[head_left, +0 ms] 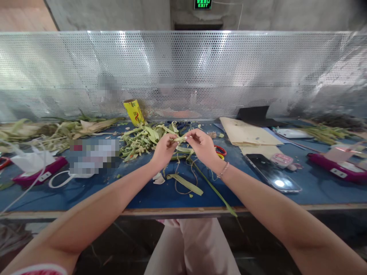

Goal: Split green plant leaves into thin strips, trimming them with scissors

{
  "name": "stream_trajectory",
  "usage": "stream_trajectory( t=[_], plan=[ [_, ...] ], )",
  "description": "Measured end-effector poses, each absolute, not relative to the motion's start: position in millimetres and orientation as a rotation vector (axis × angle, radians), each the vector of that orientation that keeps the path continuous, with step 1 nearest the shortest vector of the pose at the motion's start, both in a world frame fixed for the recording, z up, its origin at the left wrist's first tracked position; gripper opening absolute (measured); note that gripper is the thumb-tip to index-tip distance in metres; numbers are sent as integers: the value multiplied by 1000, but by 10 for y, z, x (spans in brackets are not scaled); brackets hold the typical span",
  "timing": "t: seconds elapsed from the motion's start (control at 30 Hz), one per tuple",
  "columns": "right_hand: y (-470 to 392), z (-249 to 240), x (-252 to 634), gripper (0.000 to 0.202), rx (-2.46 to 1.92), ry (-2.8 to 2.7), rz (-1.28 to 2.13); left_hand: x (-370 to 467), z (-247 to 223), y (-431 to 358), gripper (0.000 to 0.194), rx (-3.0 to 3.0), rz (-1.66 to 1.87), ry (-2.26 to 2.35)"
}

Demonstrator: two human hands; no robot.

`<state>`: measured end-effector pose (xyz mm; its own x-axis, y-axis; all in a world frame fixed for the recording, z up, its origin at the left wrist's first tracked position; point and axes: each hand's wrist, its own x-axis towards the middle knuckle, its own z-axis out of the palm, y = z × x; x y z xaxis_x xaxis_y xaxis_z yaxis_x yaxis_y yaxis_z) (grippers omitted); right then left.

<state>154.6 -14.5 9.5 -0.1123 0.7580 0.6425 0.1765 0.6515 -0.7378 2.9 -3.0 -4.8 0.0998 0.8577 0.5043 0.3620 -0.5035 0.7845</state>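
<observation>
My left hand [164,149] and my right hand [202,147] are raised close together over the blue tabletop. Between their pinched fingertips is a pale green strip of leaf or stem [180,139]; its exact kind is unclear. A heap of cut green plant pieces [137,143] lies just left of my left hand. Partly hidden behind my right hand are scissors with red and yellow handles [220,151]. Below my hands rest a broad leaf strip [187,185], a thin loop of string or fibre and a long green stalk [213,187].
A phone [271,173] lies right of my forearm, near brown paper sheets [248,131]. Purple power strips [338,168] sit at both sides. A yellow can-like container [134,112] leans by the perforated metal screen [189,68]. More dried plants [71,131] lie at left.
</observation>
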Motion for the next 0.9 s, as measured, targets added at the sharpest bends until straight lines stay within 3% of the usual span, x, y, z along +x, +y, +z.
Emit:
stream_trajectory(
  t=[0.23, 0.53, 0.9],
  plan=[
    [-65, 104, 1607, 8, -785, -1442, 532, -26, 19, -34, 34, 1835, 1633, 1333],
    [-102, 89, 1545, 9, -735, -1499, 665, -10, -4, -65, 25, 2122, 1247, 1394],
    [-186, 87, 1539, 6, -773, -1655, 680, -10, -1, -29, 15, 1751, 1486, 1245]
  ],
)
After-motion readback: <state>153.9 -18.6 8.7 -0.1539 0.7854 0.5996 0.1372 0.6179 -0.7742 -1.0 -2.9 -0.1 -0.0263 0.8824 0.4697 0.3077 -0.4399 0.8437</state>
